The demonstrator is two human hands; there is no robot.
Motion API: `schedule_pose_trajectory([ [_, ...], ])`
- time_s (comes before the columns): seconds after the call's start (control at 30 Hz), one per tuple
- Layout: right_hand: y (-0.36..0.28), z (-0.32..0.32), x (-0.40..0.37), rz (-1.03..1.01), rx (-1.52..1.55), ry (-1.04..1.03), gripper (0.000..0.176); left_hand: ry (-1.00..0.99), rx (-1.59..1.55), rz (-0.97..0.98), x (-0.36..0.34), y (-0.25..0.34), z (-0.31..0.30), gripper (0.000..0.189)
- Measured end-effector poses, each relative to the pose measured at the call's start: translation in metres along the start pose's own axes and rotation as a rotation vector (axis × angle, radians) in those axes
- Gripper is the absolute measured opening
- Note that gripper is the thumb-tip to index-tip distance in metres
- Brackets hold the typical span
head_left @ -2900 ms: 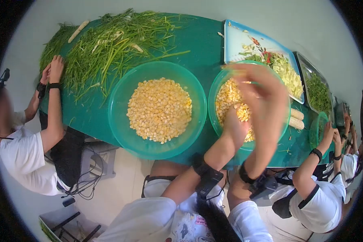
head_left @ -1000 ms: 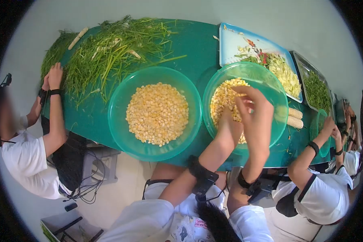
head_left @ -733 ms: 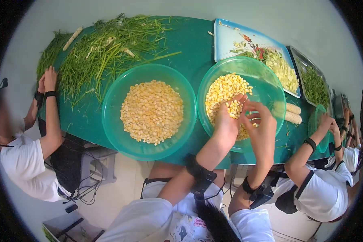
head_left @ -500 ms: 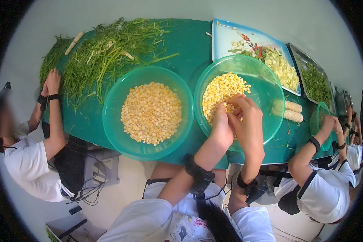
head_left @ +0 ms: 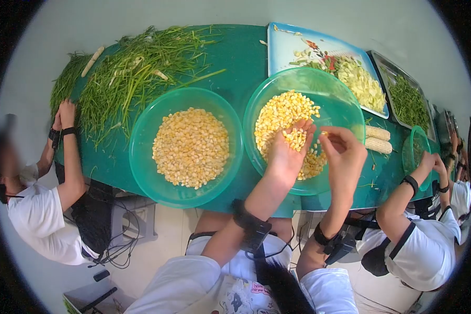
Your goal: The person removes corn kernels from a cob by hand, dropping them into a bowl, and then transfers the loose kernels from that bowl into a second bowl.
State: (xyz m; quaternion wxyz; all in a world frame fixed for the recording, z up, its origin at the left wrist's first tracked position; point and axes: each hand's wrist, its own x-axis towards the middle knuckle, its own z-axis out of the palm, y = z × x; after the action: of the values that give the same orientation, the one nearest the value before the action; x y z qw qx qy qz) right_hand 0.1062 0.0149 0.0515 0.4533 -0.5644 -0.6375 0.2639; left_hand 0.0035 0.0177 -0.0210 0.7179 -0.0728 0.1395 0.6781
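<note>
My left hand (head_left: 281, 162) is cupped palm up over the right green bowl (head_left: 344, 97), holding a small pile of corn kernels (head_left: 295, 139). Just right of it, my right hand (head_left: 346, 154) pinches what looks like a single kernel between thumb and fingertips. Beneath both hands, yellow kernels (head_left: 285, 109) lie on the left side of that bowl, and more show below the left palm. A second green bowl (head_left: 140, 152) stands to the left, with a broad heap of paler kernels (head_left: 191, 146) in it.
Long green stalks (head_left: 141, 73) cover the table's left, with a bare cob (head_left: 92, 62) by them. Two cobs (head_left: 378, 139) lie right of my bowl. Behind are a tray (head_left: 282, 47) of cut vegetables and a metal tray (head_left: 409, 104) of greens. Co-workers sit on both sides.
My hands have come apart: the left palm has turned up, showing kernels in it, and the right hand has moved to the right in a pinch. The whole view has shifted slightly.
</note>
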Motion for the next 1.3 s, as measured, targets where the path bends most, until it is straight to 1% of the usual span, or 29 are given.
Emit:
schedule_pose_trajectory([
  [0.07, 0.004, -0.007, 0.002, -0.016, -0.026, 0.032, 0.014, 0.027, -0.004, -0.002, -0.003, 0.0, 0.005, 0.037],
  [0.13, 0.003, -0.013, 0.005, -0.04, 0.045, 0.159, 0.014, 0.053, -0.013, 0.001, -0.004, 0.001, 0.008, 0.036],
  [0.2, -0.002, -0.013, 0.008, -0.037, 0.084, 0.174, 0.013, 0.065, 0.003, 0.013, -0.005, 0.0, 0.008, 0.038],
  [0.27, -0.015, -0.009, 0.012, -0.07, 0.139, 0.277, 0.015, 0.052, 0.027, 0.005, -0.005, 0.0, 0.006, 0.037],
  [0.3, -0.025, 0.0, 0.013, -0.128, 0.248, 0.287, 0.018, 0.039, 0.055, -0.01, -0.004, 0.0, 0.004, 0.036],
  [0.33, -0.04, 0.009, 0.011, -0.155, 0.302, 0.214, 0.02, 0.038, 0.056, -0.008, 0.008, -0.007, -0.012, 0.036],
  [0.37, -0.057, 0.021, 0.008, -0.181, 0.354, 0.142, 0.022, -0.172, 0.126, 0.072, 0.028, -0.017, -0.037, 0.036],
  [0.4, -0.074, 0.039, 0.004, -0.234, 0.366, -0.01, 0.024, -0.382, 0.196, 0.15, 0.038, -0.022, -0.051, 0.036],
  [0.43, -0.086, 0.052, 0.0, -0.287, 0.377, -0.163, 0.026, -0.45, -0.571, -0.236, 0.008, -0.009, -0.022, 0.036],
  [0.47, -0.085, 0.06, -0.003, -0.287, 0.378, -0.162, 0.026, -0.597, 0.198, 0.245, -0.019, 0.002, -0.001, 0.034],
  [0.5, -0.079, 0.072, -0.006, -0.354, 0.237, -0.179, 0.027, -0.479, 0.148, 0.139, -0.014, 0.002, -0.01, 0.033],
  [0.53, -0.077, 0.08, -0.006, -0.424, 0.096, -0.196, 0.028, -0.364, 0.099, 0.039, -0.011, 0.007, -0.006, 0.032],
  [0.57, -0.074, 0.076, -0.004, -0.348, 0.125, -0.191, 0.027, -0.371, 0.101, 0.055, -0.009, 0.01, -0.001, 0.032],
  [0.6, -0.065, 0.066, -0.002, -0.266, 0.15, -0.195, 0.026, -0.262, 0.166, 0.013, -0.01, 0.009, 0.002, 0.032],
  [0.63, -0.06, 0.057, -0.002, -0.21, 0.15, -0.151, 0.023, -0.145, 0.224, -0.037, -0.012, 0.007, 0.007, 0.032],
  [0.67, -0.049, 0.048, -0.001, -0.205, 0.064, -0.101, 0.021, -0.123, 0.114, -0.052, 0.006, -0.002, -0.017, 0.034],
  [0.73, -0.02, 0.027, 0.002, -0.172, 0.055, -0.082, 0.019, 0.07, 0.098, 0.029, -0.011, 0.001, 0.011, 0.036],
  [0.8, 0.001, 0.009, 0.0, -0.099, -0.088, -0.108, 0.022, 0.045, 0.044, -0.007, -0.008, 0.001, 0.006, 0.037],
  [0.83, 0.003, 0.005, -0.002, -0.098, -0.095, -0.111, 0.022, 0.019, 0.005, -0.031, -0.006, 0.0, 0.004, 0.038],
  [0.9, 0.007, 0.001, -0.008, -0.077, -0.31, -0.31, 0.027, 0.038, 0.021, -0.02, -0.007, -0.001, 0.004, 0.038],
  [0.93, 0.011, 0.002, -0.008, -0.071, -0.309, -0.313, 0.027, 0.051, 0.043, -0.01, -0.007, -0.003, 0.004, 0.038],
  [1.0, 0.015, 0.007, -0.003, -0.097, -0.465, -0.485, 0.033, 0.057, 0.013, -0.015, -0.002, -0.002, 0.002, 0.038],
  [1.03, 0.013, 0.009, -0.002, -0.125, -0.473, -0.469, 0.03, 0.057, -0.018, -0.015, -0.001, 0.0, 0.001, 0.037],
  [1.07, 0.014, 0.009, -0.001, -0.126, -0.47, -0.465, 0.03, 0.054, -0.013, -0.016, -0.003, 0.0, 0.005, 0.037],
  [1.13, 0.016, 0.008, 0.001, -0.029, -0.38, -0.478, 0.023, 0.109, -0.006, 0.015, -0.01, 0.001, 0.012, 0.037],
  [1.17, 0.015, 0.007, 0.002, -0.028, -0.375, -0.472, 0.023, 0.127, -0.014, 0.021, -0.014, 0.002, 0.017, 0.037],
  [1.27, 0.013, 0.002, -0.001, -0.035, -0.356, -0.443, 0.019, 0.081, -0.01, 0.03, -0.011, 0.001, 0.01, 0.037],
  [1.3, 0.014, 0.002, -0.001, -0.03, -0.32, -0.4, 0.017, 0.082, -0.005, 0.022, -0.01, 0.0, 0.009, 0.037],
])
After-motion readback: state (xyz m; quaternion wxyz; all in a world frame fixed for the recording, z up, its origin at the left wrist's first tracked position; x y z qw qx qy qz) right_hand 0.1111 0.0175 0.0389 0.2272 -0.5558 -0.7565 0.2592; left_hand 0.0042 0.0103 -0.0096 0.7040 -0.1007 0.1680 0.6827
